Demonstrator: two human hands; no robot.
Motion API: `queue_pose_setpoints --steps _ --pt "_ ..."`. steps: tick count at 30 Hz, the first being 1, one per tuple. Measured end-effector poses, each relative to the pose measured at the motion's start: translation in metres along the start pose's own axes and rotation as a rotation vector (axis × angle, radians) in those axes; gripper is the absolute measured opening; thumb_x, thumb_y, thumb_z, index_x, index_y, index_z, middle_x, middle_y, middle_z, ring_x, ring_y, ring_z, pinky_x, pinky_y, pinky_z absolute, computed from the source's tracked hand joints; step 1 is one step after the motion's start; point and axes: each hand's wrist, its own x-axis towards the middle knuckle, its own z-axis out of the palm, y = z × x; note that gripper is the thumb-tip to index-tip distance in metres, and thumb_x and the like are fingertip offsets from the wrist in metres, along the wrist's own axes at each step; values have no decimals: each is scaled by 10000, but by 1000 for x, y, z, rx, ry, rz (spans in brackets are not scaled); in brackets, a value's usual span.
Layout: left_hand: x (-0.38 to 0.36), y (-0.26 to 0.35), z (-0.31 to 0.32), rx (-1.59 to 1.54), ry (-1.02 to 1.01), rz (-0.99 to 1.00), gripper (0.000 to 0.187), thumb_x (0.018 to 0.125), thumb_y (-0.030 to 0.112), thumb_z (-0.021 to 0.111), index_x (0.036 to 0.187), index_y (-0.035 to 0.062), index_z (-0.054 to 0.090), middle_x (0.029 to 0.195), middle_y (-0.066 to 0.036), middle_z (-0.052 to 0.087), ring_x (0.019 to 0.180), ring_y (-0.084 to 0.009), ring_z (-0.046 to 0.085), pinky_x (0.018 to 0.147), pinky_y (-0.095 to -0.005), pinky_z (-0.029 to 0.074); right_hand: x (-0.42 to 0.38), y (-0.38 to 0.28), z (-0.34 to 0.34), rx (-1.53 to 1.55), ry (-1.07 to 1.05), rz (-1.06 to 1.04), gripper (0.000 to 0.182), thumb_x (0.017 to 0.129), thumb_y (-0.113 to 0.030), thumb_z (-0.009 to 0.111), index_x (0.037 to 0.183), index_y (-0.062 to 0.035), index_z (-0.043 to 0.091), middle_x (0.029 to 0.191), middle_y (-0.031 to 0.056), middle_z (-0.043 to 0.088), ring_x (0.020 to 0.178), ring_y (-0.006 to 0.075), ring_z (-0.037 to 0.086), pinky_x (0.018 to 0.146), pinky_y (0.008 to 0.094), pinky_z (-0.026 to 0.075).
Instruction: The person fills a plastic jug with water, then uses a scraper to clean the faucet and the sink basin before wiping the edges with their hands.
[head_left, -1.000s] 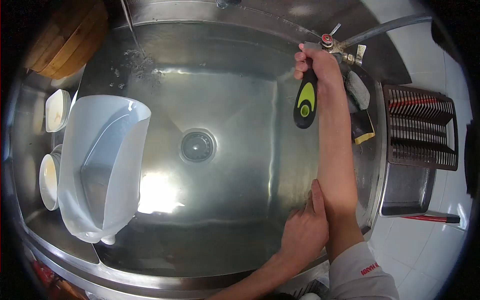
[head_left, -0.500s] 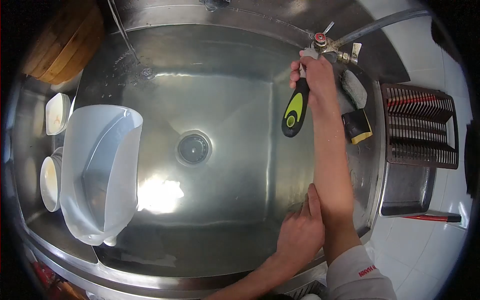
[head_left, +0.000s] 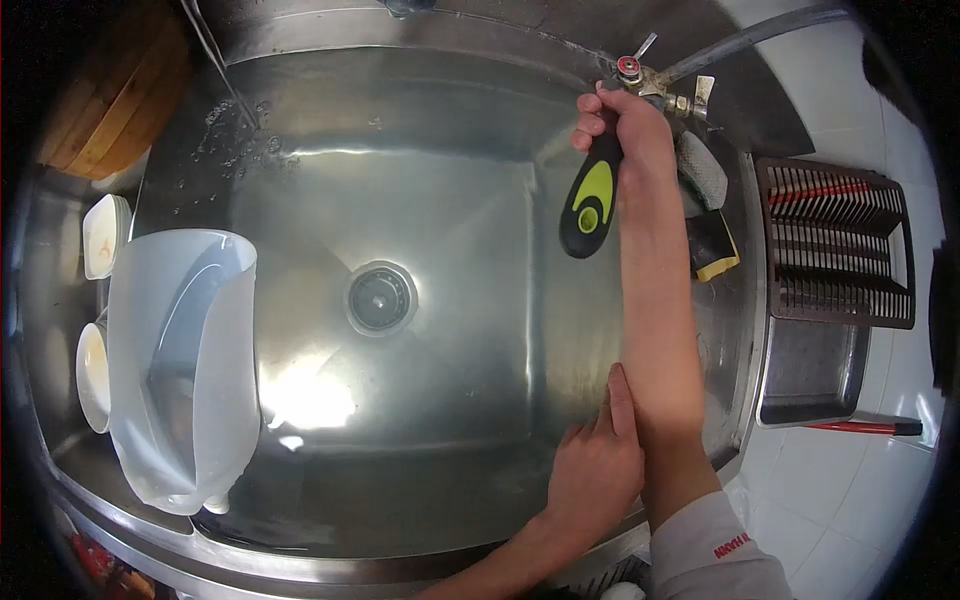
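My right hand [head_left: 640, 128] is closed round the upper end of a tool with a black and green handle [head_left: 590, 205], beside the metal tap valve [head_left: 629, 69] with its red knob. The tool's handle points down over the sink, and its far end is hidden by the fingers. My left hand [head_left: 597, 465] lies against my right forearm with its index finger stretched out; the other fingers are bent and hold nothing visible.
Water fills the steel sink [head_left: 450, 370] round the drain [head_left: 380, 299], and a stream [head_left: 215, 60] falls at upper left. A white plastic container [head_left: 180, 370], small dishes [head_left: 105, 237] and a wooden tub [head_left: 115, 95] are left. A sponge [head_left: 715, 245] and brown rack [head_left: 838, 240] are right.
The view has shifted slightly. The handle in my right hand sits a little higher, and its metal part no longer shows. The white container appears farther left and lower. My left hand remains against the forearm.
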Motion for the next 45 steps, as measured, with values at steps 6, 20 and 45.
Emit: queue_pose_setpoints --steps 6,20,45 --pt "0 -3 2 15 87 21 775 743 69 582 1368 -178 196 718 -211 622 552 -341 621 557 -421 523 13 -1 -1 197 -30 70 35 903 -26 406 888 -10 433 726 105 532 547 158 480 479 363 453" --pt "-4 2 4 31 35 73 730 761 87 595 1365 -125 243 1012 -295 617 750 -383 657 677 -437 540 3 -26 -13 -198 -114 192 62 874 -12 456 815 6 465 712 124 567 535 168 512 465 354 477" --pt "-8 -1 13 118 -76 9 680 780 148 640 1312 -125 315 1298 -306 466 987 -371 629 804 -405 540 -2 -34 -66 -1466 -75 -707 189 941 -58 466 1127 -66 437 676 125 616 570 255 622 514 382 454"
